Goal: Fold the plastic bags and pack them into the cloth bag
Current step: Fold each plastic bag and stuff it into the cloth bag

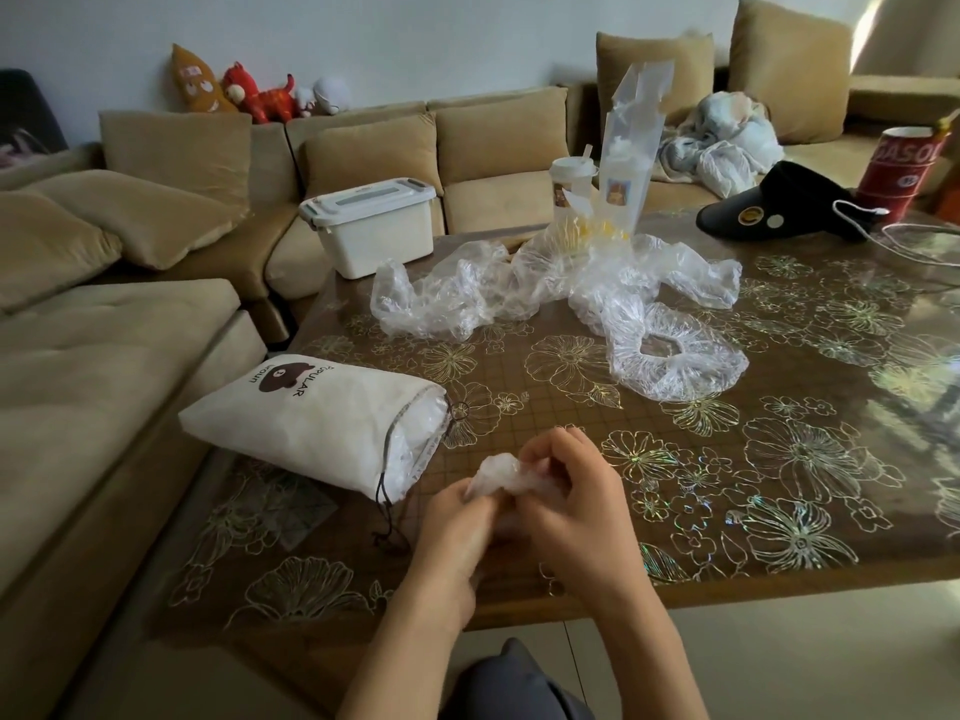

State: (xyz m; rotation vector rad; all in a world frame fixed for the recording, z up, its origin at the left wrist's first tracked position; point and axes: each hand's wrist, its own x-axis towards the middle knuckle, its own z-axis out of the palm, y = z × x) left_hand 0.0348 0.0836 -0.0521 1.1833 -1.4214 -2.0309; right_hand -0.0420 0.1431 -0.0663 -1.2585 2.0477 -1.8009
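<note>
1. My left hand (457,527) and my right hand (576,506), two in all, meet at the near edge of the table (779,537). The fingers of both curl round one small wad of clear plastic bag (496,475), which they pinch between them just above the tabletop.
2. One white cloth bag (317,423), printed with a brown bear, lies on its side just left of my hands. Its drawstring mouth faces them, and clear plastic shows inside. Its dark cord (387,517) trails toward my left wrist.
3. Loose plastic lies across the middle of the table, well apart from my hands: a long crumpled mass (452,293) on the left, another crumpled mass (691,275) on the right, and one ring-shaped gathered piece (675,361) nearest me. How many bags the two masses hold, I cannot tell.
4. Behind the heap stand two lidded drink cups (571,184), one of them inside a tall clear carrier bag (631,148).
5. At the far left corner sits one white lidded storage box (371,226).
6. On the far right are one black visor (779,205) and one red can (898,168).
7. A tan sofa (130,330) wraps the left and far sides, with plush toys (260,93) on its back.
</note>
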